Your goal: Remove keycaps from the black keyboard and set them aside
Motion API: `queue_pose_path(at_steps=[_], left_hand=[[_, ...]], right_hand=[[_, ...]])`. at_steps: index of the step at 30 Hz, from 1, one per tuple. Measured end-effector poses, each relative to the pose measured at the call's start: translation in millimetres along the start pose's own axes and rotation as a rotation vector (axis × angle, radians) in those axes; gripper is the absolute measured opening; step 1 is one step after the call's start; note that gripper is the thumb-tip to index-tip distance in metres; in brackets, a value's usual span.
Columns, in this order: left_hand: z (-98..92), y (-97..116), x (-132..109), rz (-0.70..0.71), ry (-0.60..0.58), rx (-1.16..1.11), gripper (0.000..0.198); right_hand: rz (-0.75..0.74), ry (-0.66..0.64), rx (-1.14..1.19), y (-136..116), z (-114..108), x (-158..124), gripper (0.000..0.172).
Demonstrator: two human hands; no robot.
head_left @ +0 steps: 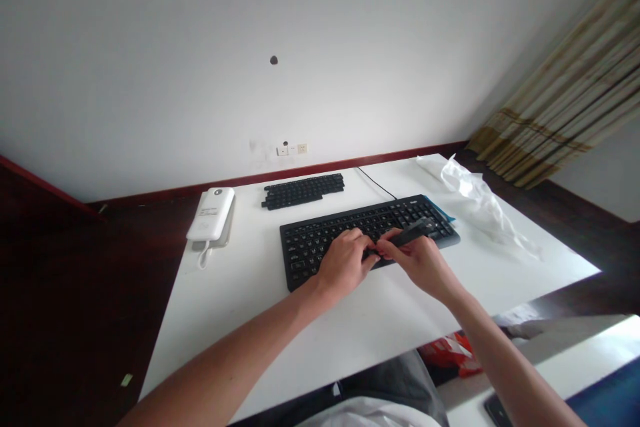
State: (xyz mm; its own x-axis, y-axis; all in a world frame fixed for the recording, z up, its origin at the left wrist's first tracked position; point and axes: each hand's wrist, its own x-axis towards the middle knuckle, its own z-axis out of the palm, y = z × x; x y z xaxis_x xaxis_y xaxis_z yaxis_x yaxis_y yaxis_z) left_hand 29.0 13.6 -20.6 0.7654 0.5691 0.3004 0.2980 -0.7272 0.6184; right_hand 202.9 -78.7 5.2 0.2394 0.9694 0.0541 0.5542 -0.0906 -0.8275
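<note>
A black keyboard [320,230] lies on the white table, turned at a slight angle. Over its front middle, my left hand [349,257] rests with bent fingers, the thumb and index finger closing around a small dark spot that I cannot make out. Close beside it, almost touching its fingertips, my right hand [417,260] is wrapped round a slim black tool [413,232]. The tool's greyish end points up and to the right; its lower tip is hidden by my fingers. Some of the front keys are covered by both hands.
Behind the keyboard lies a block of black keycaps [304,190]. A white power bank [213,213] with a short cable sits at the left, on a flat grey item. Crumpled white plastic [480,200] spreads at the right. A blue item [440,208] shows beneath the keyboard's right end.
</note>
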Motion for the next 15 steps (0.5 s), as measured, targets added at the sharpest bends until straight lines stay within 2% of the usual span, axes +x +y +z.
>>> queue_pose_path(at_steps=[8,15], left_hand=[[2.1,1,0,-0.012,0.018,0.002,0.009],[3.3,2,0,-0.026,0.020,0.059,0.011]], right_hand=[[-0.091,0.124,0.143,22,11,-19,0.027],[-0.075,0.143,0.127,20,12,-26,0.026]])
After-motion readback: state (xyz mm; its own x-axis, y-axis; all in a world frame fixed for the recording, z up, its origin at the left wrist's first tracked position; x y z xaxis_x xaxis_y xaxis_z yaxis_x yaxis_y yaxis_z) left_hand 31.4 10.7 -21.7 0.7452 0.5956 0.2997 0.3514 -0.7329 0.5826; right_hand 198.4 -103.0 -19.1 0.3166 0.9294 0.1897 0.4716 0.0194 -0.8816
